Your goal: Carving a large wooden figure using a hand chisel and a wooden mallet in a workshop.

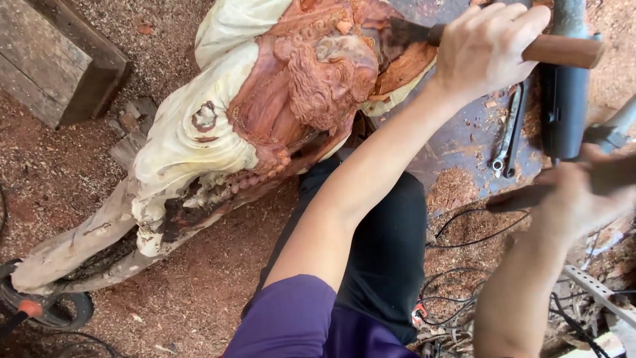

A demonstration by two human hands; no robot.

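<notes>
A large carved wooden figure (pixel 265 113), reddish with pale outer wood, lies slanted across the sawdust-covered ground. My left hand (pixel 487 46) grips a chisel (pixel 563 50) by its wooden handle, its dark blade set against the carving's upper right part. My right hand (pixel 583 192), blurred, is closed on a dark wooden mallet (pixel 523 197) to the right of the chisel and apart from it. My purple sleeve and dark trousers show at the bottom centre.
A wooden block (pixel 59 59) sits at the top left. A wrench (pixel 507 139) and a dark power tool (pixel 563 99) lie on a metal surface at right. Cables (pixel 464 238) trail below; a hose loop (pixel 46 308) lies at bottom left.
</notes>
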